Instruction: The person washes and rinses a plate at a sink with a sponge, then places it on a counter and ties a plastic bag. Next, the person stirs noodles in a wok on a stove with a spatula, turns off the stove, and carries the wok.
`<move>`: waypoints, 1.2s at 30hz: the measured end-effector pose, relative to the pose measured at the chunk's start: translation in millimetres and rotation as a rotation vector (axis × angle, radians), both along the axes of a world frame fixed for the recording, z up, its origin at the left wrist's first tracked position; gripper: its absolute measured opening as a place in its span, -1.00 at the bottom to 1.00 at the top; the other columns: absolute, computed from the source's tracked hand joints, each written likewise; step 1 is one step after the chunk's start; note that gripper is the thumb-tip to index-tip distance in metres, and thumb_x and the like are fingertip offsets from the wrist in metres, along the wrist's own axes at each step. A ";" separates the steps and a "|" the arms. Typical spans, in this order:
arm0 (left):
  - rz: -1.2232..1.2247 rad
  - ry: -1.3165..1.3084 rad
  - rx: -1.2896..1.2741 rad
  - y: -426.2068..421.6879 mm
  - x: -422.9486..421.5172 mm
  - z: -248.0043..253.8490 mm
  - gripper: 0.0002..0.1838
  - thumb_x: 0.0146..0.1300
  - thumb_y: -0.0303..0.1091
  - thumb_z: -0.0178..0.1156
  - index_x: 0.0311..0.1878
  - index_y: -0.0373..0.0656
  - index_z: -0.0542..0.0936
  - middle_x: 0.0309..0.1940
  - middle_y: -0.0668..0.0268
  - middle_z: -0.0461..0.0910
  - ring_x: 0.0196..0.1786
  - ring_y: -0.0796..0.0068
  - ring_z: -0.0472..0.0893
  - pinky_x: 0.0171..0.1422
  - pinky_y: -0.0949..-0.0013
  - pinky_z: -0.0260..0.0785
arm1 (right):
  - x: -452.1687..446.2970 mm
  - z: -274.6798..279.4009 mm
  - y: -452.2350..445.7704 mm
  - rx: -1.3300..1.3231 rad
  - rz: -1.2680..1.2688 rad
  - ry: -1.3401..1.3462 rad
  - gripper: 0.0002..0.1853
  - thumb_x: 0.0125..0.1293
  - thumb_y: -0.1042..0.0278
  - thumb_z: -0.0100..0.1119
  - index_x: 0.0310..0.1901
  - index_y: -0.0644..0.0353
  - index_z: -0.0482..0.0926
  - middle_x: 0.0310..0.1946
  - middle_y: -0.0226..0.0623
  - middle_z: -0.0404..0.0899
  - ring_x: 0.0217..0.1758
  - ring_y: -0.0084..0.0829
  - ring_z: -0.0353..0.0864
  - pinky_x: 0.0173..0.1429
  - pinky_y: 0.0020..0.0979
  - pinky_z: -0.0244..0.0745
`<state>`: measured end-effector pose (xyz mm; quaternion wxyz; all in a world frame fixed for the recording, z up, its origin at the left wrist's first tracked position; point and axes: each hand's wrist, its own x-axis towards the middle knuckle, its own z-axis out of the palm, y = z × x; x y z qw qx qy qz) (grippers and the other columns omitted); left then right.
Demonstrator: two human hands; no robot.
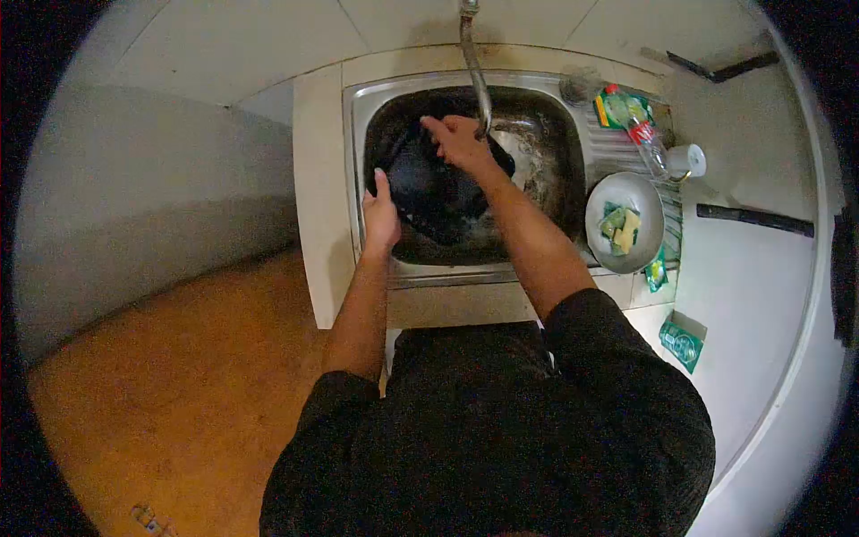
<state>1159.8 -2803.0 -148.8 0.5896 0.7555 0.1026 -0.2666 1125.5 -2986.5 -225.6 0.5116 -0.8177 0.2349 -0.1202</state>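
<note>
In the steel sink (573, 134) a broad black item like a pan or tray (425, 183) is tilted; its exact kind is too dark to make out. My left hand (382, 217) grips its left edge, thumb on top and the other fingers hidden behind. Over its upper part is my right hand (461, 146), fingers spread and pointing left, with nothing visible held in them. Just above that hand the curved faucet (477, 76) comes down from the wall. Whether water is running cannot be seen clearly.
Right of the sink, a grey bowl (598, 219) holds sponge pieces (624, 231). Behind it lie a clear plastic bottle (646, 139) with a red cap, a green and yellow packet (608, 109) and a white cup (689, 161). A green container (682, 345) is at lower right.
</note>
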 end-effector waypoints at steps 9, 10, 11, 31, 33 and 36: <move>0.039 0.191 -0.106 -3.9 16.6 -28.3 -0.11 0.30 0.31 0.05 0.23 -0.50 0.32 -0.06 0.07 0.55 -0.14 0.30 0.60 -0.09 0.19 0.48 | -60.7 30.5 -36.9 -0.637 -0.227 0.045 -0.45 0.10 0.04 0.27 0.05 0.25 0.50 -0.06 0.11 0.51 -0.08 0.13 0.46 0.00 0.06 0.41; 0.032 0.237 -0.128 -10.1 19.7 -30.5 -0.12 0.30 0.31 0.05 0.21 -0.49 0.34 -0.10 0.08 0.56 -0.13 0.31 0.60 -0.05 0.18 0.48 | -72.3 44.6 -37.3 -0.642 -0.325 0.113 -0.49 0.14 0.02 0.29 0.01 0.22 0.53 -0.10 0.04 0.55 -0.07 0.07 0.50 0.04 0.01 0.41; 0.025 0.282 -0.149 -16.5 22.8 -32.6 -0.13 0.30 0.31 0.06 0.20 -0.47 0.36 -0.13 0.10 0.57 -0.12 0.32 0.60 -0.01 0.17 0.47 | -81.5 58.0 -41.9 -0.644 -0.424 0.181 -0.53 0.18 -0.01 0.30 -0.04 0.19 0.56 -0.15 -0.04 0.59 -0.06 0.01 0.55 0.09 -0.03 0.40; -1.189 -0.899 0.365 -102.5 -34.4 -80.9 -0.19 0.43 0.20 -0.18 0.48 -0.30 0.05 0.49 -0.15 -0.06 0.53 -0.22 -0.11 0.56 -0.15 -0.27 | -147.3 48.9 -49.7 0.040 -0.405 0.353 -0.43 0.43 0.07 -0.05 0.22 0.46 0.38 0.16 0.32 0.41 0.30 0.17 0.36 0.40 -0.08 0.23; -1.233 -0.916 0.332 -107.5 0.0 -84.5 -0.17 0.42 0.21 -0.19 0.50 -0.25 -0.01 0.51 -0.11 -0.10 0.54 -0.22 -0.13 0.56 -0.15 -0.31 | -148.1 35.1 -45.6 0.065 -0.358 0.343 -0.44 0.44 0.07 -0.05 0.24 0.42 0.37 0.16 0.32 0.41 0.29 0.18 0.36 0.40 -0.10 0.22; -1.179 -1.293 0.712 -115.9 8.4 -67.5 -0.23 0.42 0.20 -0.17 0.49 -0.18 0.11 0.51 0.01 -0.03 0.55 -0.07 -0.07 0.57 -0.10 -0.24 | -140.7 18.2 -40.6 0.129 -0.232 0.259 -0.40 0.46 -0.03 -0.12 0.24 0.40 0.37 0.15 0.31 0.43 0.29 0.20 0.35 0.41 -0.08 0.20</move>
